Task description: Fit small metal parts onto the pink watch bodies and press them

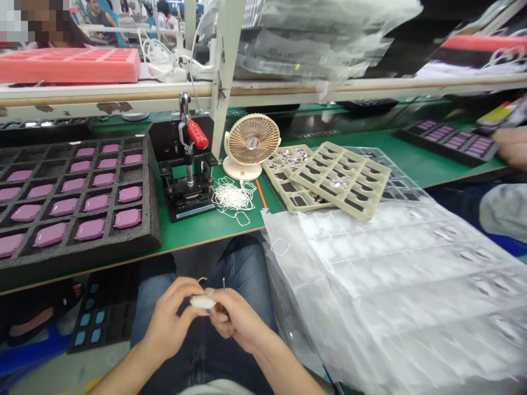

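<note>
Above my lap, my left hand [175, 312] pinches a small whitish piece with rounded edges [202, 302] between thumb and fingers. My right hand [239, 318] is closed against the same piece, its thumb at the right end. A thin dark tool [224, 283] sticks up out of my right fist; its kind is unclear, as most of it is covered by fingers. On the green bench ahead lies a tangled pile of thin white ring gaskets [234, 195]. One more white ring [280, 247] rests on the plastic sheeting to the right.
A black foam tray [152, 219] with purple cases stands left. Beside it are a red-handled toggle press [189, 164] and a fan [252, 144]. Beige trays [370, 214] overlap at centre right, and clear plastic trays [403, 285] cover the right front. A co-worker's hand [513, 147] shows far right.
</note>
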A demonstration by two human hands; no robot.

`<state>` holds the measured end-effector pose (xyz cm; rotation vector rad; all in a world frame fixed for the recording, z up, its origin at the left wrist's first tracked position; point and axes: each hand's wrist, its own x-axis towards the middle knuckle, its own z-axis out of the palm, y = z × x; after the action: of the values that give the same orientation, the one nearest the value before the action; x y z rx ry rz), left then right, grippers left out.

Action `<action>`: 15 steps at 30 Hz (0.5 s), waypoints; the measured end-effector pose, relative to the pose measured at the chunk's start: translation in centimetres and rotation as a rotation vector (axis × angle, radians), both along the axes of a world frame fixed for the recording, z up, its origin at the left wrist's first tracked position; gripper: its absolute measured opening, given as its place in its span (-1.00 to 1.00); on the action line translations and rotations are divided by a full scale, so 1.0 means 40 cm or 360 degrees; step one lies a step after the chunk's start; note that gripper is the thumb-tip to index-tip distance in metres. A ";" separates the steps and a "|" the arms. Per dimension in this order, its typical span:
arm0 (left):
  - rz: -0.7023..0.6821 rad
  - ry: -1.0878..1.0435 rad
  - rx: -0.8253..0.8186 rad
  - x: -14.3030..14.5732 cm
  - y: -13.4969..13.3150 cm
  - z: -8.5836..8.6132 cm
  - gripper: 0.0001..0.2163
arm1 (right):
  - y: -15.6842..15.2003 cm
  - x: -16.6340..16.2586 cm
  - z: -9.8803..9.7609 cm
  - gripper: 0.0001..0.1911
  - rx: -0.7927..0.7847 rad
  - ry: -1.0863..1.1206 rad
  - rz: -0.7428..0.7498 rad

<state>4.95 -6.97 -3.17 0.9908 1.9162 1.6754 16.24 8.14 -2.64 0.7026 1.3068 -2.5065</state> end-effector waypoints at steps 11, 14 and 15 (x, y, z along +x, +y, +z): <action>0.0239 -0.1562 0.0333 0.026 0.076 -0.026 -0.58 | 0.415 -0.257 0.377 -0.63 0.2580 -0.0767 -0.0750; 0.0173 -0.1573 0.0256 0.040 0.043 -0.040 -0.45 | 0.608 -0.274 0.430 -0.61 0.2633 -0.1118 -0.0755; 0.0161 -0.1586 0.0229 0.041 0.024 -0.048 -0.40 | 0.661 -0.271 0.433 -0.60 0.2650 -0.1209 -0.0724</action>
<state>6.60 -6.00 -5.09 0.0117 1.1842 1.8572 5.39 34.59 14.67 2.0112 2.6980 -0.4380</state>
